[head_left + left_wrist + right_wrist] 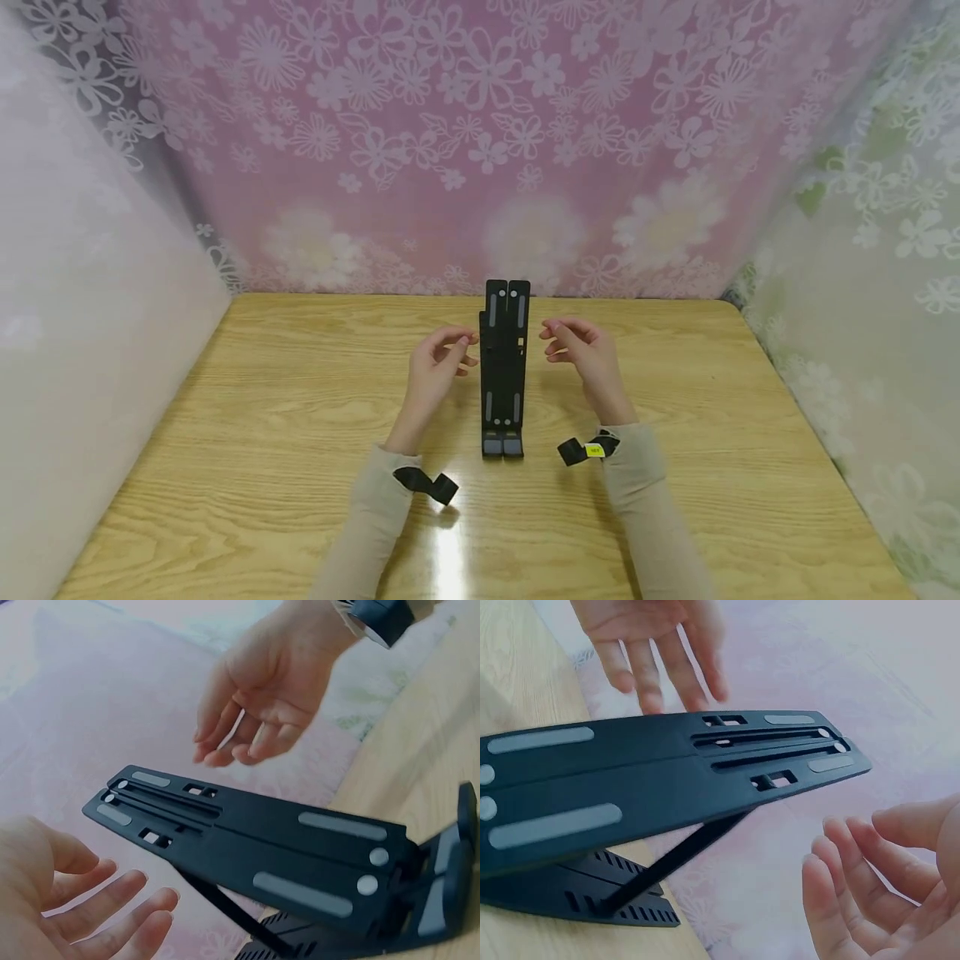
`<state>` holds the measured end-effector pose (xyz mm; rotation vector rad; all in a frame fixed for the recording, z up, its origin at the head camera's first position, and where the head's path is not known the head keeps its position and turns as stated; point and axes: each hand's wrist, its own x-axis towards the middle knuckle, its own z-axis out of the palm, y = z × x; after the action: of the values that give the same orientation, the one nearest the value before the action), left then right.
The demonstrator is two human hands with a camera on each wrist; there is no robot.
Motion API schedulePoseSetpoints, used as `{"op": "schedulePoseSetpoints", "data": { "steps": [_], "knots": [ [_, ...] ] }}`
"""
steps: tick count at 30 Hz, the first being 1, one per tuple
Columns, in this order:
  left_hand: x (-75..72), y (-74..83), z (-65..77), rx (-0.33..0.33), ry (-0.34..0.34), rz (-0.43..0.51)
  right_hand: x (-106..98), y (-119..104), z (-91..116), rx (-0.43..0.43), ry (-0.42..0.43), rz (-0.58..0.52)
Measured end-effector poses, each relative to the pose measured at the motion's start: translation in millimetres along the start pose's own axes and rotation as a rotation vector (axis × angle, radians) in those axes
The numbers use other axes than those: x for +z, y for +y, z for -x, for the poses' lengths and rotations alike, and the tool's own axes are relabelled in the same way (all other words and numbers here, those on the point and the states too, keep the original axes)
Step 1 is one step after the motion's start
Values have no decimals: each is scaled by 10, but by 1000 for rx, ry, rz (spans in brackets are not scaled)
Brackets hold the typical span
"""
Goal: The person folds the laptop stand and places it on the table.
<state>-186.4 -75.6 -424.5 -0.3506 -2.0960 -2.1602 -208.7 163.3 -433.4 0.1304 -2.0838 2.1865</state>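
Note:
A black folding laptop stand (504,367) is propped up on the wooden table, its two halves pressed side by side into a narrow strip. Grey pads and round silver rivets line its top, and lipped feet face the person. In the right wrist view a strut (679,859) holds the upper plate above a slotted base (630,889). My left hand (442,358) hovers just left of the stand with fingers loosely bent. On the other side my right hand (581,346) is held apart from the stand, fingers relaxed. Neither hand holds anything.
The wooden table (300,417) reaches back to a pink flowered curtain (450,167). Pale curtains (885,292) flank both sides. Each wrist carries a black camera on a strap over a beige sleeve (378,492).

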Motion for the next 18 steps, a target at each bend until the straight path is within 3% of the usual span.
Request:
{"op": "schedulePoseSetpoints", "data": {
  "steps": [10,18],
  "knots": [
    [-230,91,106,-4,-36,-111,-96,-206,-69,-52,-9,56],
    [-345,-174,136,63,-99,-186,-114,-419,-153,-149,-3,65]
  ]
}}
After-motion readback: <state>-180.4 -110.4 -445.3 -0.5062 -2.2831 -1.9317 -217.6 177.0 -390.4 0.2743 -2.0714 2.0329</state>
